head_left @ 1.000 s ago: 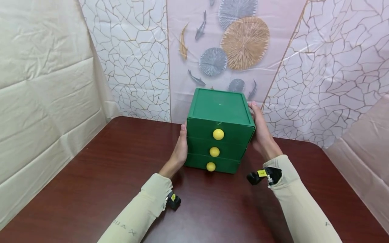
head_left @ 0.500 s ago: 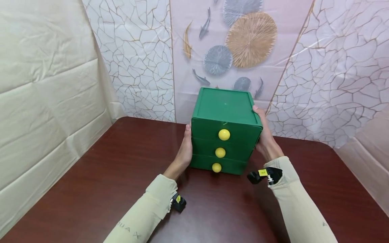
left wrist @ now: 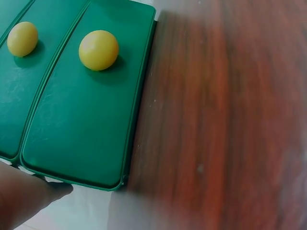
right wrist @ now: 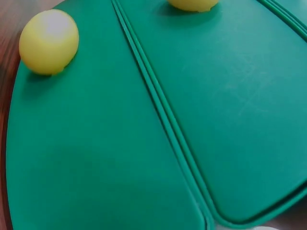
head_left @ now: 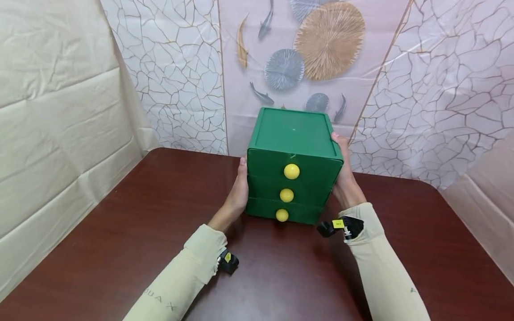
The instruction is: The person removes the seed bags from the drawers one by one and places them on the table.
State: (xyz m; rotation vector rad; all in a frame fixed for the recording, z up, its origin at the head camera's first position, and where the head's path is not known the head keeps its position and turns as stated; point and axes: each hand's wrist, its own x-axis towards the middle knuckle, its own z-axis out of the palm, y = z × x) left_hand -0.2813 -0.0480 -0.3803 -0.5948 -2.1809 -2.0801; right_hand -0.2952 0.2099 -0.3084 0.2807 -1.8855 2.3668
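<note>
A green three-drawer box (head_left: 295, 131) with round yellow knobs stands between both hands at the back of the table. Its drawers are pushed in. My left hand (head_left: 237, 191) lies along the box's left side, fingers extended toward the back. In the left wrist view, part of the left hand (left wrist: 24, 201) shows beside the lowest drawer (left wrist: 81, 124). On the other side, my right hand (head_left: 346, 171) presses the right wall, its thumb at the top edge; its other fingers are hidden. Close up in the right wrist view are drawer fronts (right wrist: 96, 143) and a yellow knob (right wrist: 49, 42).
The dark reddish-brown table (head_left: 132, 232) has rounded back corners. Behind it hangs a patterned backdrop (head_left: 180, 80), and a cream cloth (head_left: 60, 111) covers the left side. Small black cameras (head_left: 229, 262) are strapped at both wrists.
My right thumb has come onto the box's top right edge. The head view has shifted slightly; both hands stay at the box's sides.
</note>
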